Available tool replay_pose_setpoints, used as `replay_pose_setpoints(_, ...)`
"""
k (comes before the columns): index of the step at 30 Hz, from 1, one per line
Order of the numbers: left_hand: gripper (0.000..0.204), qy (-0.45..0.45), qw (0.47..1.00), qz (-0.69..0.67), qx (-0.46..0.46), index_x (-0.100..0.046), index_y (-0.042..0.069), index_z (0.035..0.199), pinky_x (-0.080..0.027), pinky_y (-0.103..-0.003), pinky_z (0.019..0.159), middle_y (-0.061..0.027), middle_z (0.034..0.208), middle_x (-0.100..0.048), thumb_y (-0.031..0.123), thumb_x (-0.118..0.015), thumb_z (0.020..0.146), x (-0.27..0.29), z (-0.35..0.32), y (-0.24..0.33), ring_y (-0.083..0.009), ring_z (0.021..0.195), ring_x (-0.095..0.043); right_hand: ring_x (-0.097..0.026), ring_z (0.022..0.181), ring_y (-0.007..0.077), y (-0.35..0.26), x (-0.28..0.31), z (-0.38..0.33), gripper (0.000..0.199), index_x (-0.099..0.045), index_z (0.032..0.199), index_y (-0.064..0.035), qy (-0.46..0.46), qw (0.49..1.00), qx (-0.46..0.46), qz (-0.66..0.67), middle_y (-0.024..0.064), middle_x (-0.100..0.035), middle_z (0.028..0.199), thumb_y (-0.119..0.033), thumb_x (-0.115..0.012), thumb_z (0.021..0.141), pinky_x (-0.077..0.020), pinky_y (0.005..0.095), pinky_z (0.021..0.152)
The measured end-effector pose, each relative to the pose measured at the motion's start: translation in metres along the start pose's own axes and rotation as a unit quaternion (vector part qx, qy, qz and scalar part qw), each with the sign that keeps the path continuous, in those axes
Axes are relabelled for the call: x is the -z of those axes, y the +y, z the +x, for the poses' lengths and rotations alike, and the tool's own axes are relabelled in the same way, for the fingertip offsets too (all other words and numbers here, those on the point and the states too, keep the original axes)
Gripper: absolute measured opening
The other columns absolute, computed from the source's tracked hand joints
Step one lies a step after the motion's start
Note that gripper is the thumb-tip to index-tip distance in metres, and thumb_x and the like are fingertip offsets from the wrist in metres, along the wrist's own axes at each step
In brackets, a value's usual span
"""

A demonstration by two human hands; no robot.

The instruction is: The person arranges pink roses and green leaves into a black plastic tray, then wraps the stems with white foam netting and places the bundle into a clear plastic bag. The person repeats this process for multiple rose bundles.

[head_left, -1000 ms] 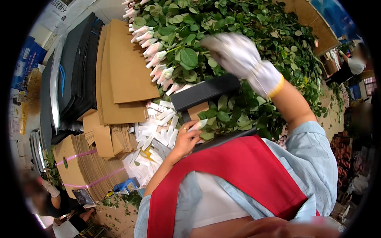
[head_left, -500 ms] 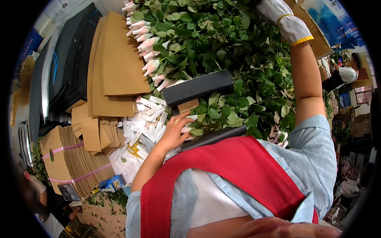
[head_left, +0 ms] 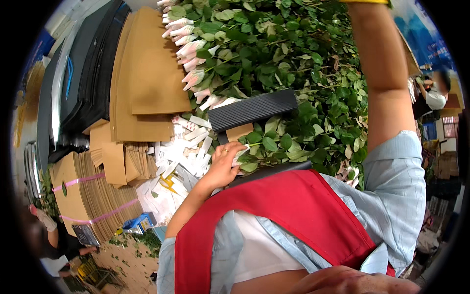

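My left hand (head_left: pixel 225 165) is closed round the head end of a rose in a white sleeve (head_left: pixel 241 155). Its leafy stem (head_left: pixel 274 144) points right, between a ridged black block (head_left: pixel 252 110) and a smooth dark bar (head_left: pixel 274 172) close to my apron. My right arm (head_left: pixel 387 83) stretches to the top edge; only the yellow cuff edge (head_left: pixel 364 1) of its glove shows, and the hand itself is out of the picture. Beyond the block lies a big pile of leafy rose stems (head_left: pixel 289 54), with white-sleeved heads (head_left: pixel 191 49) lined up at its left side.
Loose white sleeves (head_left: pixel 188 152) and a yellow-handled tool (head_left: pixel 168 183) lie left of my hand. Brown cardboard sheets (head_left: pixel 152 73), black sheets (head_left: pixel 93 73) and a strapped cardboard stack (head_left: pixel 103 191) stand further left. Other people (head_left: pixel 435 93) are at the far right and lower left.
My right hand has gone up out of the picture, leaving only the glove's cuff edge. My left hand keeps its place by the block; the whole view has shifted slightly.
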State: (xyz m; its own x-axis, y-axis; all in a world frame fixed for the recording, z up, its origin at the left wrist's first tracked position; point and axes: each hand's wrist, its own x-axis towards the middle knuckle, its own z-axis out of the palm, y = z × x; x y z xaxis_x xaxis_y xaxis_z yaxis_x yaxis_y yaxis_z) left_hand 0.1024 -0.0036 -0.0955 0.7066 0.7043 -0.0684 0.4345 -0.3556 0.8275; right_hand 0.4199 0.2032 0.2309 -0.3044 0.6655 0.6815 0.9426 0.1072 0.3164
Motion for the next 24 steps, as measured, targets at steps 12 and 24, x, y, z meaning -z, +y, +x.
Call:
replay_pose_setpoints(12,0.053,-0.003,0.999,-0.037,0.005,-0.05,0.012,0.125,-0.027,-0.046,0.109,-0.0124,0.146,-0.043,0.006,-0.069,0.076,-0.001,-0.002,-0.01,-0.038,0.131,-0.036,-0.066,0.108,0.0288,-0.081,-0.144,-0.108,0.042,-0.054,0.135,-0.0279,-0.514,0.851,0.005,0.105,0.01,-0.064,0.127,-0.017,-0.054,0.095,-0.0544,0.0388,0.094)
replay_pose_setpoints(24,0.056,0.009,0.999,0.024,-0.032,-0.049,0.012,0.132,-0.031,-0.047,0.106,-0.0093,0.145,-0.044,0.007,-0.067,0.079,-0.001,-0.008,-0.005,-0.0362,0.128,-0.04,-0.068,0.086,0.035,-0.03,-0.022,-0.008,0.017,-0.067,0.099,-0.0102,-0.109,0.992,0.038,0.052,0.0154,-0.069,0.094,-0.017,-0.055,0.089,-0.0545,0.0424,0.075)
